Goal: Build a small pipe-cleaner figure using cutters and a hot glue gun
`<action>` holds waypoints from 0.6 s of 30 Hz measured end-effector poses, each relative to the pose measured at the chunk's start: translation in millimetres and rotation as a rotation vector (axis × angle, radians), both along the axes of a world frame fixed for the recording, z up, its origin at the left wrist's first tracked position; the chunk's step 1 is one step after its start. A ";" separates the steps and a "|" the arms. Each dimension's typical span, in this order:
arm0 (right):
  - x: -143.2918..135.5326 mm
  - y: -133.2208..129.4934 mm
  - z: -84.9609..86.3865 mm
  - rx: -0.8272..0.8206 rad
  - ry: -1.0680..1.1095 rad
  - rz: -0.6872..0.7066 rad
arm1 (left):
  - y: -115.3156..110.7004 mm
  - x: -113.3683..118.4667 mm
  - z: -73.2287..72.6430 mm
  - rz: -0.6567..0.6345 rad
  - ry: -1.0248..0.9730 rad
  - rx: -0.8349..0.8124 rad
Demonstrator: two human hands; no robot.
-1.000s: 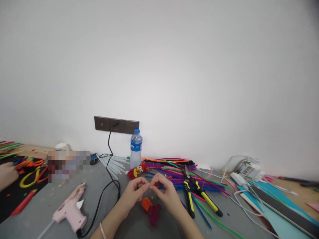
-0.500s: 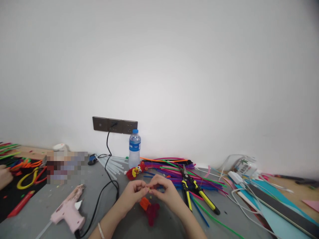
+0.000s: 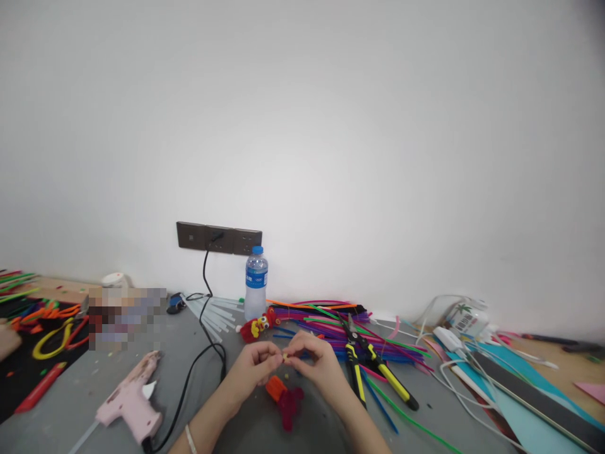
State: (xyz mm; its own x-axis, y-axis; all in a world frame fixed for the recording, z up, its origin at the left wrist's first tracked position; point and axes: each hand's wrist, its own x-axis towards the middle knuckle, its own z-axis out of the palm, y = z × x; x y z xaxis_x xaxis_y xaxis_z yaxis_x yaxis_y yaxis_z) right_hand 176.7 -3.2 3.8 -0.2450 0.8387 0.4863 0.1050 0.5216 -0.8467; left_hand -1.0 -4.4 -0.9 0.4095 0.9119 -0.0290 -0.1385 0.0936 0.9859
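Note:
My left hand [image 3: 259, 366] and my right hand [image 3: 309, 360] meet at their fingertips, pinching a tiny pale yellowish piece [image 3: 285, 357] between them. Its shape is too small to make out. Just below, on the grey table [image 3: 246, 429], lies an orange and dark red fuzzy figure [image 3: 287, 407]. Beyond my left hand, a red and yellow fuzzy figure with round eyes [image 3: 258, 326] rests by the water bottle [image 3: 256, 284].
Pliers with yellow and black handles [image 3: 378, 362] lie over colourful pipe cleaners [image 3: 326, 315]. A pink glue gun [image 3: 132, 400] with a black cord is at left. White cables and coloured sheets [image 3: 534, 403] cover the right. Another person's hand [image 3: 8, 340] shows at far left.
Both hands stay together with almost the same pose; the small piece shows slightly more between the fingertips. The other person's hand at far left has shifted slightly.

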 end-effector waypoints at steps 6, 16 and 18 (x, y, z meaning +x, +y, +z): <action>0.1 -2.0 3.2 -0.034 0.006 0.032 | -0.6 -0.1 -1.1 -0.017 -0.027 0.007; -2.0 -4.2 6.3 -0.037 -0.036 0.045 | -1.2 -0.3 -0.6 -0.005 0.009 -0.032; -1.9 -3.9 5.7 -0.032 -0.049 0.045 | -0.9 -0.1 -1.4 -0.003 -0.003 -0.043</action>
